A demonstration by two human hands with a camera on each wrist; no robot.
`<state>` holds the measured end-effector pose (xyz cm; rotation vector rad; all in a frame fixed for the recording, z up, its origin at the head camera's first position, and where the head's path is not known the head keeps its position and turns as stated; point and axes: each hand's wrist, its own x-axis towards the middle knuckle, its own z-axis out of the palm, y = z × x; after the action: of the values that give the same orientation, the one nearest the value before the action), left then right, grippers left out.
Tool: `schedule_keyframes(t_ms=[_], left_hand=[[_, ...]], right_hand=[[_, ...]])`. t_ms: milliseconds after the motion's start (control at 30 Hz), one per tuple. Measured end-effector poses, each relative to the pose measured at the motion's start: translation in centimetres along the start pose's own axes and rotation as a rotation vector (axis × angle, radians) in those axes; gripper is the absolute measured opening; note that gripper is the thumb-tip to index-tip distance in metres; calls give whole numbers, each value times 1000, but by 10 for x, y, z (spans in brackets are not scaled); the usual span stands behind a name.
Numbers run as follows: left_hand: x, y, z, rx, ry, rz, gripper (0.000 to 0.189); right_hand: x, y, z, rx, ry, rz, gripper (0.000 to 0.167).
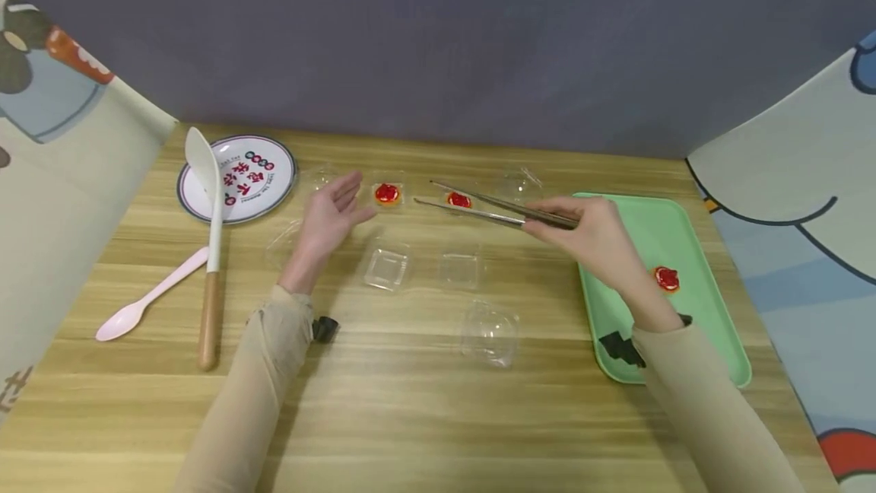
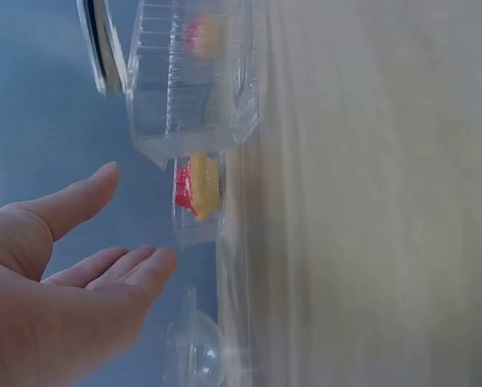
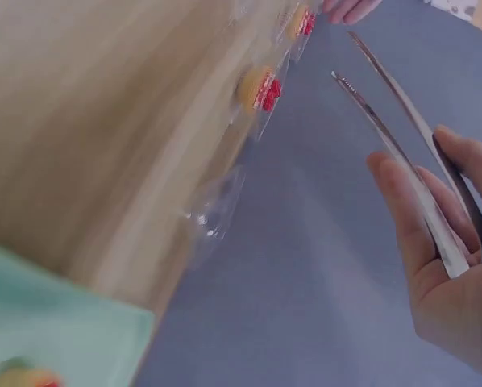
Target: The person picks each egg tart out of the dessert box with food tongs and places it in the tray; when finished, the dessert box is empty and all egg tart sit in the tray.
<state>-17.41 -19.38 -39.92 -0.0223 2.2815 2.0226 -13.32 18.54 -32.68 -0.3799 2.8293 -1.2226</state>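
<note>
My right hand [image 1: 591, 238] holds metal tweezers [image 3: 402, 153] between thumb and fingers; their tips stand apart with nothing between them. In the head view the tweezers cross above a small red-topped tart [image 1: 459, 200] that sits in a clear plastic box. To its left, a second red-topped tart [image 1: 387, 194] sits in another clear box [image 2: 199, 232]. My left hand [image 1: 330, 215] is held just left of that box, its fingers straight and thumb apart, holding nothing. Two clear box bases [image 1: 387, 268] lie nearer on the table.
A green tray [image 1: 667, 211] with one red-topped tart [image 1: 666, 278] stands at the right. A clear domed lid [image 1: 490, 333] lies front centre. On the left are a printed plate [image 1: 274, 173], a white ladle-like spoon with wooden handle [image 1: 211, 310] and a pink spoon [image 1: 126, 319].
</note>
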Motion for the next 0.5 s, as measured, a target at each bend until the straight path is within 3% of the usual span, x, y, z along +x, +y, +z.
schedule_keyframes(t_ms=[233,500], left_hand=[[10,3,3,46,-8,-6,82],[22,-1,7,42,-31,-51,83]], right_hand=[[46,-11,13,-31,-58,-100,34],[74,-14,25,-66,-111,-84,33]])
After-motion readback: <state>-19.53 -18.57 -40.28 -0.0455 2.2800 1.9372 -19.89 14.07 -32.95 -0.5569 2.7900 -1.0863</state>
